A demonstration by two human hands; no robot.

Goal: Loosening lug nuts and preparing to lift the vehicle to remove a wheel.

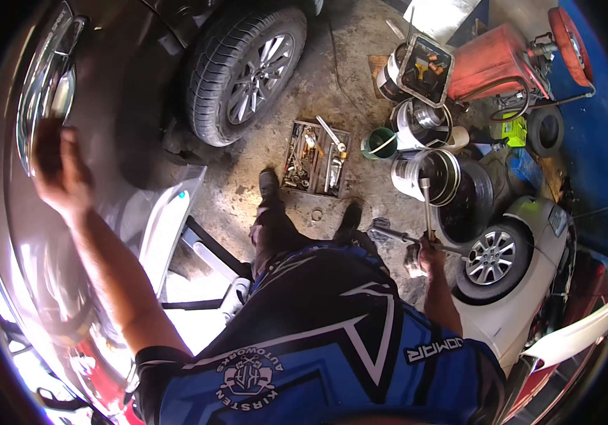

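My left hand (65,168) is raised on the left beside a dark car's body (120,120). Its thumb stands apart from the fingers, which are in shadow over the lower end of a curved chrome-edged part (49,81). Whether they touch it I cannot tell. On the right, my right hand (430,256) is closed around a cross-shaped lug wrench (427,212). One bar points away from me with a socket end, and another runs sideways. The wrench is held above the floor, near the silver wheel (491,253) of a pale car.
A toolbox (347,185) full of loose tools lies beyond my feet. The dark car's front wheel (261,78) stands to its left. White buckets (406,176), a green container (380,143), a loose tyre (484,188) and a red machine (498,60) crowd the right side.
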